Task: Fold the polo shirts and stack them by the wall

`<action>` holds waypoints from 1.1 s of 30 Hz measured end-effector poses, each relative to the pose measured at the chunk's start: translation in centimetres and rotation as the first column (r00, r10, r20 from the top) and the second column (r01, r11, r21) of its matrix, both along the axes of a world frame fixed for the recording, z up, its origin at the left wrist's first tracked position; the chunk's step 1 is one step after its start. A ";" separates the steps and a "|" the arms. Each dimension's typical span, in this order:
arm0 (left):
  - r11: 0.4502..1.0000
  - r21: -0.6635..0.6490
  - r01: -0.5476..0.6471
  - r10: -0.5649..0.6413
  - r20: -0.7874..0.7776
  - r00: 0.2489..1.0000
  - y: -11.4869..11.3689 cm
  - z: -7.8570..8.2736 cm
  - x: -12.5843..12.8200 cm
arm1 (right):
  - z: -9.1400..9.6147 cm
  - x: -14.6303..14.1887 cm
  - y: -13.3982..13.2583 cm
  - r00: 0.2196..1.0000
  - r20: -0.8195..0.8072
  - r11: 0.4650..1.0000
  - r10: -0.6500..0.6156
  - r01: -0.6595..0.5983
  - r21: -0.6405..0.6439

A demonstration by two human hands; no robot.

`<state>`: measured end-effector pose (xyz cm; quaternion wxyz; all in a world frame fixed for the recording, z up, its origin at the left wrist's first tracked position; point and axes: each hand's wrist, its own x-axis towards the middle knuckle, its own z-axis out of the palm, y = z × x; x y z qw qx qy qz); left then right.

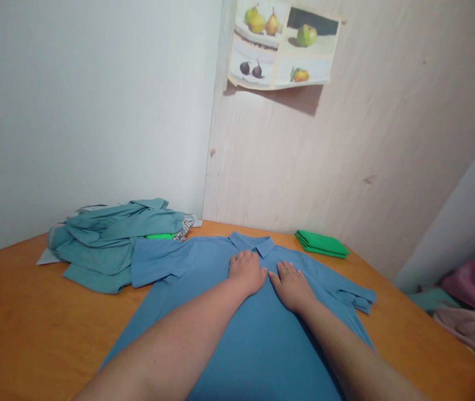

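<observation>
In the head view, a blue short-sleeved collared shirt (pixel 258 345) lies spread, collar end away from the wearer, on an orange-brown table (pixel 24 317) with a smooth, faintly mottled top. The shirt's cloth looks soft, matt and mostly smooth, with shallow creases around the sleeves. Its pointed collar (pixel 241 241) sits at the far end, opened into a shallow V.

The left hand (pixel 246 273) rests palm down on the upper chest, just below the collar, its fingers close together and slightly bent, lying on the cloth rather than gripping it. The right hand (pixel 291 285) rests just beside it, palm down, fingers extended and slightly parted, thumb angled towards the left hand; it too only presses on the fabric.

The sleeve on the left is broad and nearly flat, its cuff touching a loose, rumpled heap of teal clothing (pixel 107 234). From under the heap show a bright green edge (pixel 160 236) and a striped cloth (pixel 188 224). The sleeve on the right is narrower and puckered near its cuff. Beyond it, a green cloth (pixel 321 244) is folded into a neat, thick rectangle near the pale, wood-grained wall panel (pixel 262 161). Above hangs a curling paper poster (pixel 281 47) of painted fruit.
</observation>
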<state>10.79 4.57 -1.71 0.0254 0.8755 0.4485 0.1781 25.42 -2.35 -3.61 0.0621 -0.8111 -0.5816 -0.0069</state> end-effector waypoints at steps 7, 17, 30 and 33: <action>0.995 -0.096 0.041 -0.047 -0.061 0.997 0.8 1.2 -0.8 | 0.2 -0.1 0.0 1.000 -0.014 1.000 -0.006 0.006 0.004; 0.993 -0.116 0.010 -0.029 -0.161 0.987 -1.8 1.7 -6.1 | 0.4 0.0 0.0 1.000 -0.028 1.000 0.002 -0.002 0.000; 0.982 -0.187 0.025 -0.054 -0.156 0.986 -3.8 0.3 -8.8 | 0.0 -0.2 0.4 0.996 0.030 0.996 0.084 -0.085 0.037; 0.980 -0.197 0.031 -0.059 -0.138 0.989 -3.7 0.3 -8.9 | -0.4 -0.2 0.6 0.990 -0.006 0.990 0.143 -0.143 0.010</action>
